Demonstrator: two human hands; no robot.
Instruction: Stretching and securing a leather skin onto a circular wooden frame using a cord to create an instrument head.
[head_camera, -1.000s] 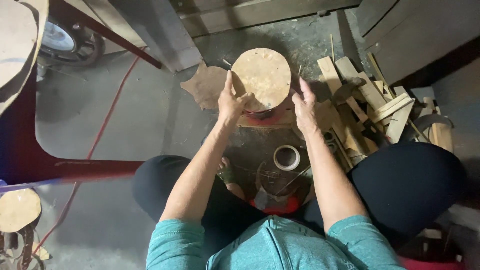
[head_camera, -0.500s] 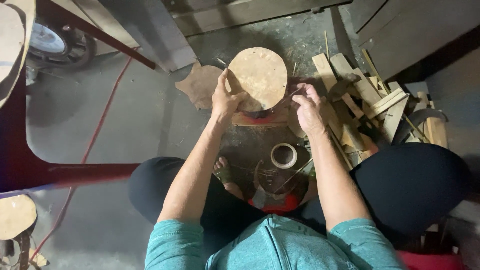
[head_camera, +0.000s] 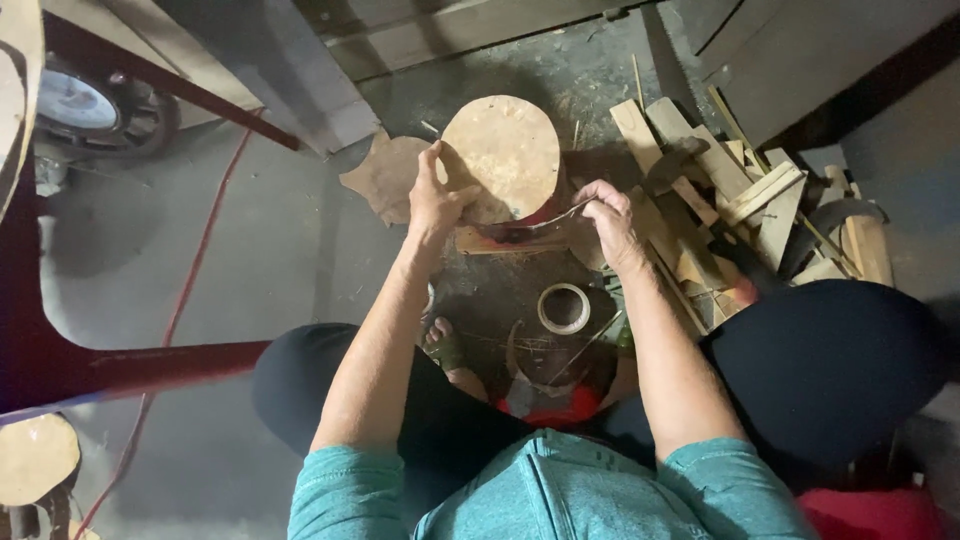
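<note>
Left hand (head_camera: 435, 200): I grip the round tan disc (head_camera: 503, 155) at its left edge, tilted over the small wooden block (head_camera: 497, 240).
Right hand (head_camera: 610, 215): pinched on a thin strip (head_camera: 555, 218) at the disc's lower rim.
Progress: rim binding looks barely begun (most edge bare).
Nearby: tape roll (head_camera: 564, 308), scrap wood pile (head_camera: 740, 200).
</note>
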